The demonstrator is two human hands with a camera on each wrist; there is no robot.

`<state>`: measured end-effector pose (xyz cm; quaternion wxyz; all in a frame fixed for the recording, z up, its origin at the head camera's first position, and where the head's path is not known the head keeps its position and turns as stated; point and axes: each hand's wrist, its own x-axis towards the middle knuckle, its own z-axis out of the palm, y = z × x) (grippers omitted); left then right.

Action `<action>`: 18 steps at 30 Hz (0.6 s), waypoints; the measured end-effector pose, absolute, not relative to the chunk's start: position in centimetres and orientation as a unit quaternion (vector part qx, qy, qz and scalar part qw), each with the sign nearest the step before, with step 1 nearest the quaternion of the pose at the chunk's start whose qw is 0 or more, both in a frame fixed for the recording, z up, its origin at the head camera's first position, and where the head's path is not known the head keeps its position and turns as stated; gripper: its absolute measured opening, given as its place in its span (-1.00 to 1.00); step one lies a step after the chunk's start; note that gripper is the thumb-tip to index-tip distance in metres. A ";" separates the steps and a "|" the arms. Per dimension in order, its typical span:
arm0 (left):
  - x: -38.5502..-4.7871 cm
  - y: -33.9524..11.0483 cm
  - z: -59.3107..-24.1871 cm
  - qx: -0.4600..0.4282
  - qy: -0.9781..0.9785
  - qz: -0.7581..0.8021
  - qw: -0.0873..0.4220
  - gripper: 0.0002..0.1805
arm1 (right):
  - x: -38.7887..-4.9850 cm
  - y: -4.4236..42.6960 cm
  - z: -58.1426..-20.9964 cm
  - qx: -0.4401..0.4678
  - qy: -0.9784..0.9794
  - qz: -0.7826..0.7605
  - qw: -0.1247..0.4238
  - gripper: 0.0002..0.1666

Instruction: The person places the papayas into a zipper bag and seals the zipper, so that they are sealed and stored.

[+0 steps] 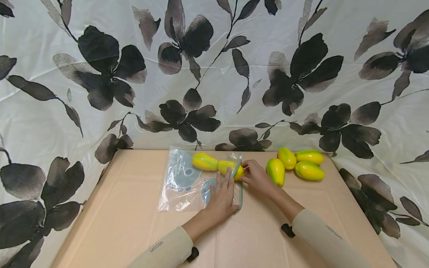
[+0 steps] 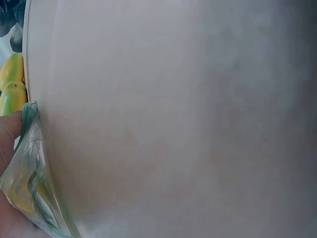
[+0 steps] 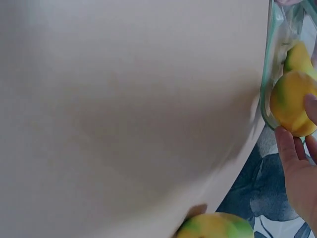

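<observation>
A clear zip bag point(image 1: 179, 199) with blue-grey printing lies flat on the table. One yellow-green fruit point(image 1: 205, 162) is inside it, and a second fruit point(image 1: 228, 167) lies at its opening, touching the first. My left hand point(image 1: 219, 201) rests on the bag near the opening, fingers extended. My right hand point(image 1: 259, 178) holds the outer end of the second fruit with thumb and fingertips. In the right wrist view, the right hand point(image 3: 299, 178) is at the fruit point(image 3: 292, 101) by the bag's green edge. The left wrist view shows part of the left hand point(image 2: 10, 144) against the bag point(image 2: 29, 173).
Several more yellow-green fruits point(image 1: 310, 171) lie in a group on the right of the tan tabletop point(image 1: 134, 223). Floral cloth point(image 1: 214, 85) hangs behind the table and along its sides.
</observation>
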<state>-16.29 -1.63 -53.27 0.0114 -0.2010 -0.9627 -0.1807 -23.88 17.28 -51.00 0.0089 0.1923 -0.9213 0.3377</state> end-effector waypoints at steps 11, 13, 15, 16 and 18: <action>-16.2 -1.7 -53.1 -0.206 -0.962 -0.176 0.018 0.28 | -24.3 16.2 -51.4 0.174 -0.919 0.354 0.017 -0.49; -16.2 -1.7 -53.0 -0.204 -0.963 -0.174 0.016 0.25 | -24.3 16.1 -51.4 0.179 -0.912 0.369 0.024 -0.55; -16.1 -1.6 -53.0 -0.204 -0.964 -0.173 0.016 0.24 | -24.3 16.1 -51.5 0.189 -0.906 0.377 0.034 -0.59; -16.1 -1.6 -53.1 -0.204 -0.963 -0.174 0.017 0.24 | -24.3 16.1 -51.6 0.190 -0.904 0.380 0.037 -0.60; -16.1 -1.6 -53.1 -0.206 -0.963 -0.175 0.016 0.24 | -24.4 16.0 -51.6 0.188 -0.904 0.381 0.043 -0.62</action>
